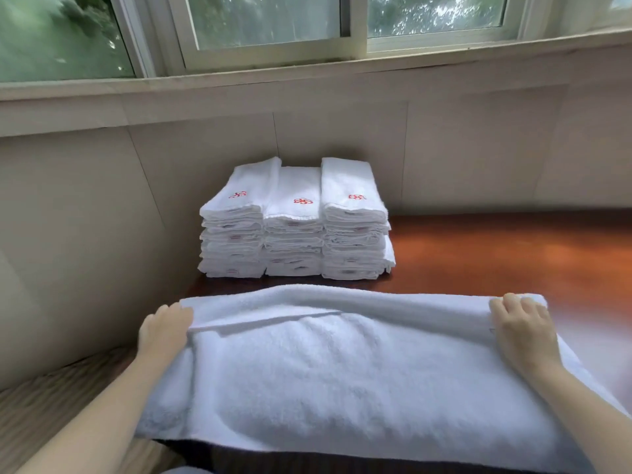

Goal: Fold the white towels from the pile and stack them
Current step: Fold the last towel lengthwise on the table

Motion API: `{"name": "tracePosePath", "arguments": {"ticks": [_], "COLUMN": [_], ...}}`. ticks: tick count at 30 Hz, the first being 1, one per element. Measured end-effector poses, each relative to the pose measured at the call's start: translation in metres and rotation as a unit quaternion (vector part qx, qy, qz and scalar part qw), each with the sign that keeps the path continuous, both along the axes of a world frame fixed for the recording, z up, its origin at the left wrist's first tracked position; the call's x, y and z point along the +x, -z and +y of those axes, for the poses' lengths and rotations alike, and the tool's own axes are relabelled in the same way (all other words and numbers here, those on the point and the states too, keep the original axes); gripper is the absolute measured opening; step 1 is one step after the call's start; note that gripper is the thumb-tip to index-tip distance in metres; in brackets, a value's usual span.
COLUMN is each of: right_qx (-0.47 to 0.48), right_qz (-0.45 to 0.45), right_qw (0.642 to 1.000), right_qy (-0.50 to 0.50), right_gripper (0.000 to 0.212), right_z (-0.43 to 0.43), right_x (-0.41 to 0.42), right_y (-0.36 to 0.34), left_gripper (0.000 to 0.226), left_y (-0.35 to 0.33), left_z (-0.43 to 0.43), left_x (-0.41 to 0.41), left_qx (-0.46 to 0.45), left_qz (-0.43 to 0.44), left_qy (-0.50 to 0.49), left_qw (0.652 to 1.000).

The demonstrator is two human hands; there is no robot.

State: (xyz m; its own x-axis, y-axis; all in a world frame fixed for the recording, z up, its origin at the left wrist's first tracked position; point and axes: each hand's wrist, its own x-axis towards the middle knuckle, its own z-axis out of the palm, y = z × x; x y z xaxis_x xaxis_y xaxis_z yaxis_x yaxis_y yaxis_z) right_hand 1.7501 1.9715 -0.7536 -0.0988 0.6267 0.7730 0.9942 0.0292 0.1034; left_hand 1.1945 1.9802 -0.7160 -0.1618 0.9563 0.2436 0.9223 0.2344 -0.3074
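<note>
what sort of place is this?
Probably a hotel or guesthouse room: three stacks of identical folded white towels with red embroidered logos, on a polished wooden table beneath a sliding window.

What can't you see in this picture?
All in the head view:
- Left hand fingertips: tucked under the towel.
- Red marks on the stacks: too small to read.
- Table in front: covered by the towel.
- Outside the window: blurred.
- Towel's near edge: cut off at the bottom.
</note>
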Motion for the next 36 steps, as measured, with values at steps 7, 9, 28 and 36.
{"name": "tracePosePath", "arguments": {"ticks": [7,9,28,36], "right_qx": [-0.1,-0.23,-0.211,-0.317], "right_qz": [0.05,0.045,0.332,0.224], "right_qw": [0.982,0.947,0.862,0.893], "right_qy": [0.154,0.22,0.32,0.227], "right_gripper": [0.024,0.028,0.026,0.029], "right_z": [-0.031,-0.038,-0.078,-0.036], "right_x": [0.008,0.013,0.052,0.041], "right_y": [-0.01,-0.006,-0.021,-0.007], "left_gripper": [0.021,0.028,0.019,0.044], "left_y": [0.001,0.0,0.037,0.049], "left_z": [-0.033,-0.033,0.028,0.055], "left_x": [-0.003,0.001,0.277,0.295], "left_qx": [0.006,-0.053,0.0,-0.058], "left_qz": [-0.143,-0.115,-0.3,-0.326], "left_qy": [-0.073,-0.078,0.254,0.288], "left_qw": [0.987,0.989,0.919,0.899]}}
